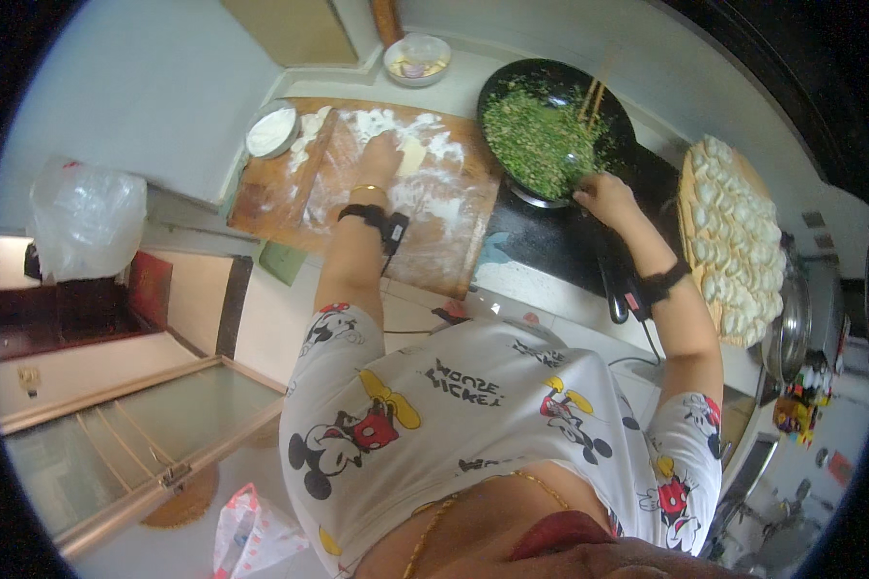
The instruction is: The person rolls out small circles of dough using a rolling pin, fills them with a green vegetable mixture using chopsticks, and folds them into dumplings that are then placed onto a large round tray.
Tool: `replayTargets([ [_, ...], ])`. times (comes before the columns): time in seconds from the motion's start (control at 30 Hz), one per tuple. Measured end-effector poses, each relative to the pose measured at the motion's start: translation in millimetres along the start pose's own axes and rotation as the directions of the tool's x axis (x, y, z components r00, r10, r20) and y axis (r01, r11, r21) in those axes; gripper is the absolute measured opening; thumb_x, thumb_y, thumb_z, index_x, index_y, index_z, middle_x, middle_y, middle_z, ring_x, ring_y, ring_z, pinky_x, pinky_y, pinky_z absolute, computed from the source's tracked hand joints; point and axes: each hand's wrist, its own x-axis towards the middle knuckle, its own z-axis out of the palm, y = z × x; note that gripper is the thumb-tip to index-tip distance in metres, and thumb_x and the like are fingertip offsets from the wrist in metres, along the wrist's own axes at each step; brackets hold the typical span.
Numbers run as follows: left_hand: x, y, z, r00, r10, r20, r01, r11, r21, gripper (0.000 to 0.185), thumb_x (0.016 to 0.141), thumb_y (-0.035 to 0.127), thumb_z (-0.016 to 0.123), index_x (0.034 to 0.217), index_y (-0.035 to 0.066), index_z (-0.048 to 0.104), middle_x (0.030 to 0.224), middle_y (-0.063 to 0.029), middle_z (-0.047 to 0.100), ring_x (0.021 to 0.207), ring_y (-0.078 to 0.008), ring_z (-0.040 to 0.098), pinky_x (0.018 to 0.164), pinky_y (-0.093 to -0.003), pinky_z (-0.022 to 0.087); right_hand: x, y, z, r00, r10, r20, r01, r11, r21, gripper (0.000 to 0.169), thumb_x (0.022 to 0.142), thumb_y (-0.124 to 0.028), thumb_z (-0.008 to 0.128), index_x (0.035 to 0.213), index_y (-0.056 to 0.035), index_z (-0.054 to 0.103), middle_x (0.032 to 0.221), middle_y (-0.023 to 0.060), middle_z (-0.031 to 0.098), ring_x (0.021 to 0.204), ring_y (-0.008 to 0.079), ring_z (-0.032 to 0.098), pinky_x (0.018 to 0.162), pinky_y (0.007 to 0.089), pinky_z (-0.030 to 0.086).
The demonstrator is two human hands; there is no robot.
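My left hand (381, 158) rests at a dough wrapper (411, 156) on the floured wooden board (420, 250); whether its fingers grip the wrapper cannot be told. My right hand (607, 198) is at the near right rim of the black wok (615, 155), its fingers bent around something hard to make out, perhaps a utensil handle. Chopped green filling (536, 137) fills much of the wok, and wooden chopsticks (592, 101) lean in it. Left of my left hand, a rolling pin (320, 163) lies beside strips of dough (310, 137).
A bowl of white flour (271, 133) stands on the board's left corner. Behind the board is a white bowl of food pieces (417, 61). Rows of dumplings (735, 239) cover a board at the right. The wok's handle (612, 282) points towards me.
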Motion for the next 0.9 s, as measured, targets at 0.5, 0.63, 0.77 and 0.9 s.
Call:
replayTargets([
  [0.5,-60,10,-85,0.964,-0.260,0.054,0.116,0.229,-0.967,0.029,0.086,0.003,0.060,0.114,-0.003,0.056,0.113,-0.0146,0.062,0.102,-0.0266,0.060,0.088,-0.0354,0.049,34,33,8,0.971,0.105,-0.216,-0.111,0.994,-0.016,0.021,0.082,-0.010,0.053,0.092,-0.0042,0.070,0.093,0.0218,0.067,0.091,0.0376,0.064,0.080,0.0447,0.052],
  [0.63,-68,27,-102,0.945,-0.252,0.211,0.117,-0.341,-0.933,0.030,0.091,0.002,0.052,0.120,-0.005,0.051,0.122,-0.0135,0.058,0.114,-0.0238,0.056,0.099,-0.0348,0.044,25,28,18,0.980,0.018,-0.199,-0.018,1.000,0.005,0.021,0.081,-0.011,0.053,0.090,-0.0054,0.071,0.091,0.0215,0.066,0.090,0.0377,0.064,0.080,0.0448,0.051],
  [0.77,-71,49,-112,0.945,-0.256,0.205,0.078,-0.433,-0.898,0.033,0.093,0.005,0.048,0.124,-0.007,0.046,0.128,-0.0165,0.054,0.121,-0.0279,0.050,0.106,-0.0404,0.039,24,8,13,0.985,-0.004,-0.170,0.024,0.993,0.115,0.022,0.080,-0.013,0.054,0.090,-0.0029,0.071,0.090,0.0238,0.066,0.087,0.0393,0.064,0.081,0.0437,0.051],
  [0.9,-64,65,-110,0.976,-0.135,0.173,0.055,-0.616,-0.786,0.038,0.092,0.005,0.048,0.127,-0.007,0.042,0.131,-0.0180,0.051,0.125,-0.0305,0.047,0.108,-0.0446,0.035,50,5,25,0.979,0.196,-0.061,-0.164,0.926,0.340,0.024,0.080,-0.017,0.059,0.092,0.0009,0.070,0.084,0.0239,0.067,0.083,0.0356,0.067,0.078,0.0392,0.050],
])
